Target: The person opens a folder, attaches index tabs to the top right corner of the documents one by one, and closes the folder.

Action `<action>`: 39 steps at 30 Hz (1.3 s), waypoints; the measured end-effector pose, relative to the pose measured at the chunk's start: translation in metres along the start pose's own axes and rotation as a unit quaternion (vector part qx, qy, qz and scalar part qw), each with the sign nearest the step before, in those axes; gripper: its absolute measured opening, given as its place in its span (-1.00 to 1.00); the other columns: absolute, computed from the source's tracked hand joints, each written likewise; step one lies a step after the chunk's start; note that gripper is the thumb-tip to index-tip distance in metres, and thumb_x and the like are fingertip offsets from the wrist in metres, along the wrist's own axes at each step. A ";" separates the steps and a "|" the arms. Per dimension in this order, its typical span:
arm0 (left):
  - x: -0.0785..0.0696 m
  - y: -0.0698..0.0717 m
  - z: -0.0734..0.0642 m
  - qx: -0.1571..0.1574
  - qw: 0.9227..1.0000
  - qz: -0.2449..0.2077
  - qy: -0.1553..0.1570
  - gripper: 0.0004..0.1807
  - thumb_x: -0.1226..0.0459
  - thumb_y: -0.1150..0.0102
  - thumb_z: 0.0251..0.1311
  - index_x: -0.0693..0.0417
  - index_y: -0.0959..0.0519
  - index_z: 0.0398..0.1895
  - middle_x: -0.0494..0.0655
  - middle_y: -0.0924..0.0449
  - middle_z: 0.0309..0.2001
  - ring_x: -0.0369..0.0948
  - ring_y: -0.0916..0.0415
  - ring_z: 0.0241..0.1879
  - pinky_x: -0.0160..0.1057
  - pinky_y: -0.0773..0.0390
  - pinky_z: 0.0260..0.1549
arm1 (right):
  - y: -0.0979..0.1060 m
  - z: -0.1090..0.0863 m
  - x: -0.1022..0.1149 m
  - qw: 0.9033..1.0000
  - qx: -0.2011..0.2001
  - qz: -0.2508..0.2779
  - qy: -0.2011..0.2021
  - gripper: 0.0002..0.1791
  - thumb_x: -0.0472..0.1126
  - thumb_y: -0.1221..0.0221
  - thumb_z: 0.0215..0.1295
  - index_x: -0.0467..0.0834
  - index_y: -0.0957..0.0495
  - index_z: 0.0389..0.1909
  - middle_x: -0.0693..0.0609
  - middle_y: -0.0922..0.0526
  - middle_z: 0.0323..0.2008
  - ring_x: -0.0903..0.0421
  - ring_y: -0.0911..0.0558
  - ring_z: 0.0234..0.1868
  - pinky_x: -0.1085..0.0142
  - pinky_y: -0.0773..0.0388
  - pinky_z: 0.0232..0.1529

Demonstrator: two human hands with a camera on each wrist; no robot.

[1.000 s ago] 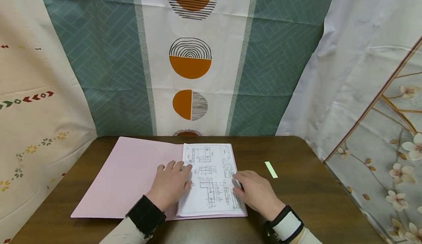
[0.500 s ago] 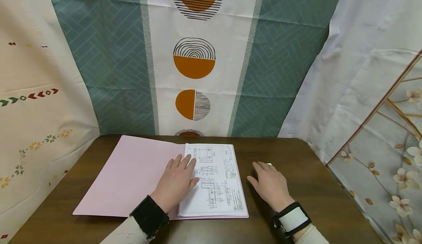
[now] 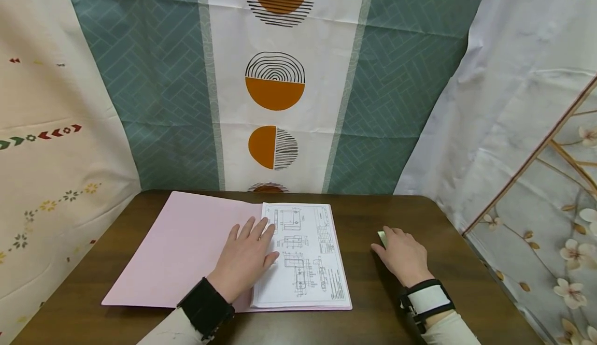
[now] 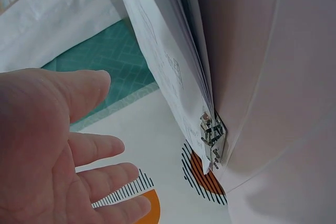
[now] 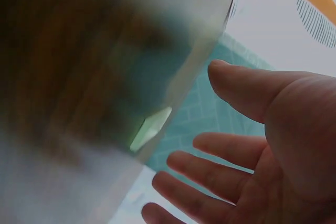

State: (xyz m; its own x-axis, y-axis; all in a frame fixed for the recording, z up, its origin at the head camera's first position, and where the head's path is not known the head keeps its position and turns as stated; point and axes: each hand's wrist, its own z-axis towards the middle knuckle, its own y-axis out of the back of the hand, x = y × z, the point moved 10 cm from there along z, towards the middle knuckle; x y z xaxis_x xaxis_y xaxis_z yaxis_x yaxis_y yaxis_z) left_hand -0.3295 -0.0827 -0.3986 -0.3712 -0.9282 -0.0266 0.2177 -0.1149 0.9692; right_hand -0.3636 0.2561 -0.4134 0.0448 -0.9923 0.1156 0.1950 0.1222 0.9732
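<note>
A pink folder [image 3: 186,252] lies open on the table, with a stack of printed technical drawings [image 3: 303,293] on its right side. In the left wrist view a metal binder clip [image 4: 212,137] shows at the folder's fold. My left hand [image 3: 244,257], fingers spread, is over the fold and the left edge of the drawings. To the right of the folder, my right hand [image 3: 403,254] reaches over a small pale green paper strip [image 3: 382,238], covering part of it. The right wrist view shows the strip [image 5: 150,129] on the table just beyond extended fingers and thumb [image 5: 236,85].
The brown wooden table [image 3: 364,298] has rounded back corners. Behind it hangs a green and white patterned cloth [image 3: 275,96]. Patterned drapes close in the left side [image 3: 65,179] and the right side [image 3: 513,143].
My right hand has left the drawings' right edge and moved right, onto the green strip, partly covering it. My left hand stays near the fold, its fingers straighter than before.
</note>
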 end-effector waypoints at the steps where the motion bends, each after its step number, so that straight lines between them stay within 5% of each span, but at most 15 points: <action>1: 0.000 0.001 0.000 -0.001 1.000 -0.001 -0.001 -0.22 -0.07 -0.46 0.42 0.17 -0.52 0.55 0.21 -0.42 0.58 0.29 -0.28 0.60 0.42 -0.26 0.48 | 0.000 0.001 -0.004 1.000 0.006 0.001 -0.006 -0.28 0.03 -0.45 0.45 -0.43 -0.57 0.36 -0.44 -0.67 0.22 -0.42 -0.69 0.17 -0.31 -0.68 0.03; 9: 0.001 0.000 0.002 0.000 1.000 0.010 0.001 -0.23 -0.08 -0.46 0.41 0.18 -0.55 0.52 0.24 -0.46 0.54 0.29 -0.32 0.57 0.43 -0.31 0.45 | -0.003 0.007 -0.019 0.998 0.050 0.008 -0.026 -0.41 0.02 -0.45 0.42 -0.37 -0.66 0.20 -0.29 -0.76 -0.09 -0.21 -0.75 -0.17 -0.16 -0.67 -0.26; 17: 0.002 0.000 0.002 -0.010 1.000 0.016 0.000 -0.24 -0.08 -0.46 0.41 0.17 -0.56 0.52 0.24 -0.48 0.53 0.28 -0.34 0.55 0.41 -0.33 0.44 | -0.003 0.010 -0.025 0.997 0.061 0.014 -0.047 -0.59 0.09 -0.47 0.39 -0.20 -0.66 -0.34 0.00 -0.55 -0.54 0.01 -0.55 -0.51 0.03 -0.52 -0.47; 21: 0.001 -0.001 0.003 -0.014 1.000 0.014 -0.006 -0.25 -0.07 -0.45 0.42 0.18 -0.56 0.51 0.26 -0.49 0.51 0.29 -0.35 0.54 0.39 -0.34 0.44 | -0.004 0.010 -0.027 0.997 0.057 0.005 -0.052 -0.57 0.07 -0.47 0.39 -0.16 -0.61 -0.47 -0.01 -0.54 -0.58 -0.01 -0.56 -0.53 -0.01 -0.54 -0.47; 39: 0.000 0.003 -0.001 -0.030 0.999 0.008 -0.011 -0.29 -0.04 -0.46 0.43 0.19 -0.60 0.46 0.28 -0.54 0.45 0.29 -0.41 0.49 0.37 -0.39 0.40 | -0.010 0.016 -0.031 0.998 0.052 -0.008 -0.044 -0.66 -0.13 -0.40 0.43 -0.18 -0.59 -0.52 -0.07 -0.56 -0.56 -0.09 -0.62 -0.52 -0.11 -0.59 -0.49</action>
State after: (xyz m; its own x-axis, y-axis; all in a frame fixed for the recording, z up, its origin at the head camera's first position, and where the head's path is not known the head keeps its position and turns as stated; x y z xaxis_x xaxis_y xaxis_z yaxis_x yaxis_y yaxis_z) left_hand -0.3280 -0.0839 -0.3957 -0.3864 -0.9223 -0.0064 0.2766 -0.1224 0.9532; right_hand -0.3825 0.2853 -0.4231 -0.0441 -0.9926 0.1130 0.0930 0.1086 0.9897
